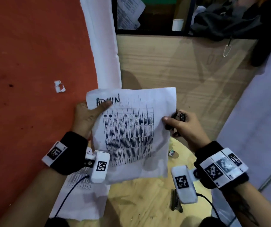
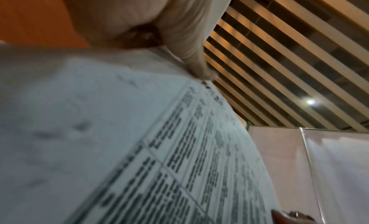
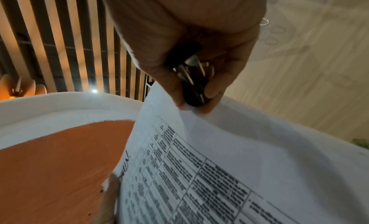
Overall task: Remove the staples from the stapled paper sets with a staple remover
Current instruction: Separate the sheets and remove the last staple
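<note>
1. Above the bench (image 1: pixel 148 202), my left hand (image 1: pixel 89 118) grips the paper set (image 1: pixel 131 133) by its top-left corner, thumb over the handwritten heading.
2. My right hand (image 1: pixel 183 126) is curled round the staple remover (image 3: pixel 192 79), thumb also pinching the sheet's right edge.
3. Sheets are light, floppy and tear easily; judged best held close to the staple, which I can't spot.
4. More paper (image 1: pixel 79 199) lies on the bench below, a dark metal tool (image 1: pixel 175 202) near it.

Paper set (image 1: pixel 131 128) between both hands (stapler (image 1: pixel 175 202) lies below, on table (image 1: pixel 139 202)).
</note>
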A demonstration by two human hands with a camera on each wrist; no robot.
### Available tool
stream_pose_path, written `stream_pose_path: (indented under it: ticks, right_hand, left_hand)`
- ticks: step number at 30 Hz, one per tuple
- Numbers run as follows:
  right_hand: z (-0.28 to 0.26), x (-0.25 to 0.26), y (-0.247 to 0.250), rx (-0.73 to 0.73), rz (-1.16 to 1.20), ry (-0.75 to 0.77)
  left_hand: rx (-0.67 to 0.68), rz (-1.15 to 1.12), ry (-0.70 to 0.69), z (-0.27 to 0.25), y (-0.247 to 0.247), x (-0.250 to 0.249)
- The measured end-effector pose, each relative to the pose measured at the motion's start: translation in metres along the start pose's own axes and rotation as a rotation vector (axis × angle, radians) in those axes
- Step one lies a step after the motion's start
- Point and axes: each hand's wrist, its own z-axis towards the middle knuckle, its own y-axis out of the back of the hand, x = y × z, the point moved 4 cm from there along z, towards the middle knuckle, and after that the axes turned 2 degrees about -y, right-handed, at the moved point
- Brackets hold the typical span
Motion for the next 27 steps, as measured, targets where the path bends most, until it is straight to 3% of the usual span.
stream_pose_path:
  ticks: [3,7,12,16,22,27]
  right_hand:
    - [0.005,-0.003,0.000,-0.074,0.015,-0.020]
    - [0.009,-0.012,-0.007,-0.098,0.054,-0.060]
    - [0.011,-0.040,-0.025,-0.064,0.130,-0.189]
    - [0.011,-0.097,-0.012,-0.066,-0.030,-0.291]
    - [-0.014,-0.195,0.006,-0.025,-0.157,-0.569]
    - [-0.026,-0.267,0.004,0.002,-0.230,-0.810]
  left_hand:
    - [0.163,-0.083,0.102,0.002,0.015,0.010]
    - [0.300,0.040,0.253,-0.018,0.035,0.048]
    - [0.022,0.186,0.184,-0.014,0.073,0.083]
    - [-0.119,0.292,0.236,0.008,0.138,0.114]
    - [-0.023,0.625,0.555,0.015,0.191,0.200]
    - [0.046,0.804,0.869,-0.009,0.216,0.308]
